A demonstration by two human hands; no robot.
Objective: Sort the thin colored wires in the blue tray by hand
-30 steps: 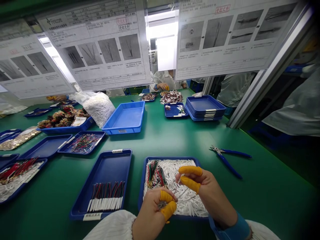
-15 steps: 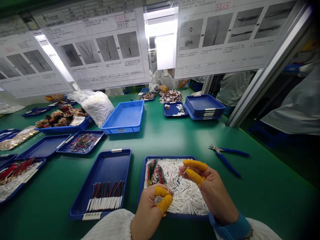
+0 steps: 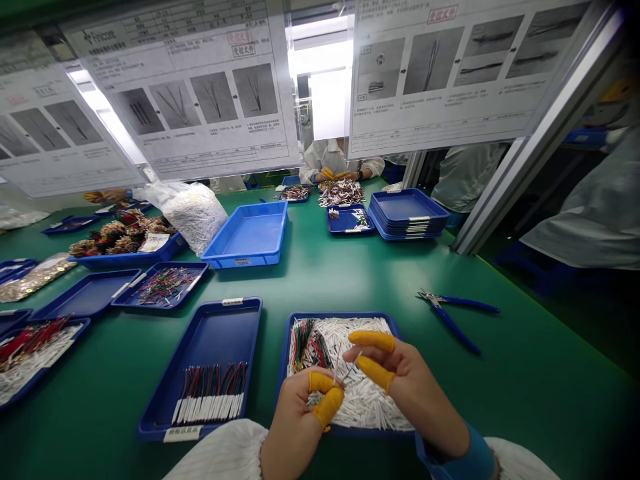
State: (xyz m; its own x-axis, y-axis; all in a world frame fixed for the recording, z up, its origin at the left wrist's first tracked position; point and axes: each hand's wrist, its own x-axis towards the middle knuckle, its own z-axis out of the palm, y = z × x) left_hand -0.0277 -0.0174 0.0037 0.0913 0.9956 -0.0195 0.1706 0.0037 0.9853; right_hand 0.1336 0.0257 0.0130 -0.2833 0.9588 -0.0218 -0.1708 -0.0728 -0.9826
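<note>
Spreading beneath everything, a green tabletop [image 3: 340,273]. Reading the clock around the hands, with twelve pointing away: at eleven, a light-blue bin [image 3: 250,233]; at nine, a shallow blue tray [image 3: 225,333] holding a row of sleeved wire bundles [image 3: 210,408]; directly underneath, a sleeve tray [image 3: 340,315] full of loose white sleeves [image 3: 380,413], with coloured wires [image 3: 303,333] heaped at its ten.

At the tray's near side, left hand [image 3: 300,407] closed in a pinch, gripping fine wires [image 3: 345,375] between thumb and forefinger in yellow finger covers. Just beside, towards one o'clock, right hand [image 3: 417,380] half curled, seemingly pinching one white sleeve [image 3: 359,356] at the fingertips; too small to be certain. At two, lying untouched, blue-handled pliers [image 3: 436,303] with handles spread.

Now for handling, by judgement. Expect almost no weight in the held wires; likely thin, springy and apt to splay or bend at the free ends. Best taken close below the tips, lightly, without kinking. Smallest of all, the sleeve: probably light, fairly stiff and slippery, easily rolled or dropped. Grip mid-length, leaving the mouth open.
</note>
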